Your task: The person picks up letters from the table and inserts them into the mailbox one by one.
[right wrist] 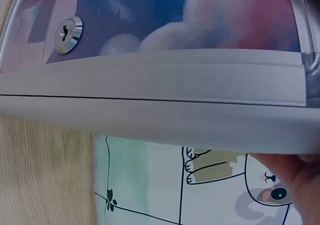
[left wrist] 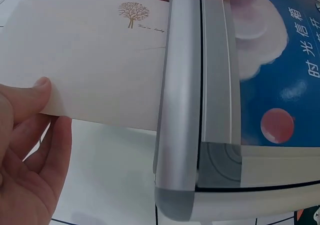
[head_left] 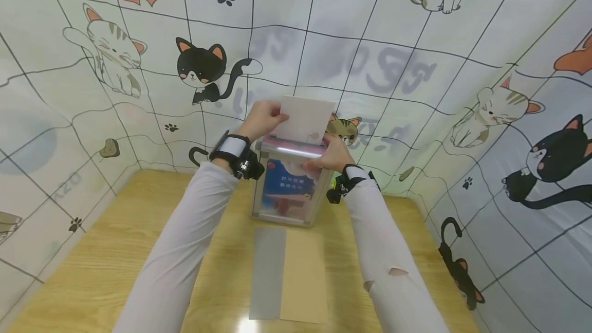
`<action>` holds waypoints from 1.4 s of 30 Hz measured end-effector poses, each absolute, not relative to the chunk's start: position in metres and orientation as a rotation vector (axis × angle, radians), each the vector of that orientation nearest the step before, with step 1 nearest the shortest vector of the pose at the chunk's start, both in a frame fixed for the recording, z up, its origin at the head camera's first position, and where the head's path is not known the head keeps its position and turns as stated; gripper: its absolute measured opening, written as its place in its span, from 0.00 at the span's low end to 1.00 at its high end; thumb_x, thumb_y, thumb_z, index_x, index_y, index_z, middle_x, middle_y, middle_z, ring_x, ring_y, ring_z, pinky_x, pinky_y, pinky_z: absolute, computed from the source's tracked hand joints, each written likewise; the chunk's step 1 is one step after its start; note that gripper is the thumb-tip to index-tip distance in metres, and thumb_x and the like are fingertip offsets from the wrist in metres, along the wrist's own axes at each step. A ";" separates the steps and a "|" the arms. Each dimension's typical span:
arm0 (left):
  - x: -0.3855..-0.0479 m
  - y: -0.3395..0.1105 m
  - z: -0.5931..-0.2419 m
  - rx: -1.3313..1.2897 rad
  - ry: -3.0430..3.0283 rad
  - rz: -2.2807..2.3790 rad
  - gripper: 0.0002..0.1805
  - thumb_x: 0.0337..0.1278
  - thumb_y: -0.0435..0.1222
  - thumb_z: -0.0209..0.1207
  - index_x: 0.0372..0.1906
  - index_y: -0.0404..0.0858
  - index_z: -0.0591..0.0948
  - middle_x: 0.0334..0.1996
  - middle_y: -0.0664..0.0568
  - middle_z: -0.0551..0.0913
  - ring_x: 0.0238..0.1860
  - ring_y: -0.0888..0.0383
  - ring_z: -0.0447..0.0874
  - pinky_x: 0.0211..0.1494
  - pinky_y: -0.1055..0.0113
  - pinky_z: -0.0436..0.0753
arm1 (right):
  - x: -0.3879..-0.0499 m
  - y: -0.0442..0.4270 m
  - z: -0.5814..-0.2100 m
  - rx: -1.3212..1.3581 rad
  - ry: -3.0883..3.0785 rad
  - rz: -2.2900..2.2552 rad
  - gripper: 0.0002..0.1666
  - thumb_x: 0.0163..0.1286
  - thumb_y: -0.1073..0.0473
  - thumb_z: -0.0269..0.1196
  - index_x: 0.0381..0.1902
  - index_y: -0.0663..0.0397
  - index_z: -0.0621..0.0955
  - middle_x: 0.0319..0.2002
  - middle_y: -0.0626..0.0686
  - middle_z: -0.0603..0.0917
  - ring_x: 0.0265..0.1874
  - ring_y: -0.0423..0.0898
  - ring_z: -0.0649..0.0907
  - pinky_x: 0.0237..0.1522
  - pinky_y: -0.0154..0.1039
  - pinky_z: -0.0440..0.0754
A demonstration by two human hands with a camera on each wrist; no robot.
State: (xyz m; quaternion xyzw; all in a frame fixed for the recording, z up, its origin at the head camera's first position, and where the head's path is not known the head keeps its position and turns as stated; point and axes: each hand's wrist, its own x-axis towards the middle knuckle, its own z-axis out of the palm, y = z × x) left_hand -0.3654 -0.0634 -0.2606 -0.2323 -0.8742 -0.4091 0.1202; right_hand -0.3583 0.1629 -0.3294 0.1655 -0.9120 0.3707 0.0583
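Observation:
A letter box (head_left: 287,189) with a silver frame and a blue picture front with white characters stands upright on the table. Its rounded silver lid (left wrist: 181,100) fills the middle of the left wrist view. Behind the lid's edge rises a white card (head_left: 302,119), its lower end hidden by the lid; a brown tree print (left wrist: 134,14) shows on it. My left hand (head_left: 262,118) pinches the card's left edge between thumb and fingers. At the box's top right corner my right hand (head_left: 334,154) grips it, thumb on the front, other fingers mostly hidden behind.
On the wooden table (head_left: 222,271) in front of the box lies a flat piece, grey (head_left: 268,271) on the left and tan (head_left: 302,276) on the right. A cat-printed cloth (head_left: 296,55) hangs close behind. The box front carries a keyhole lock (right wrist: 68,35).

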 end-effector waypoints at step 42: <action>-0.391 -0.062 -0.301 -0.806 -2.803 -1.253 0.20 0.49 0.39 0.61 0.48 0.34 0.76 0.43 0.42 0.81 0.44 0.50 0.78 0.49 0.59 0.75 | -0.350 0.159 -0.328 0.500 -2.796 1.045 0.58 0.25 0.52 0.79 0.59 0.46 0.66 0.51 0.52 0.72 0.46 0.48 0.74 0.51 0.43 0.73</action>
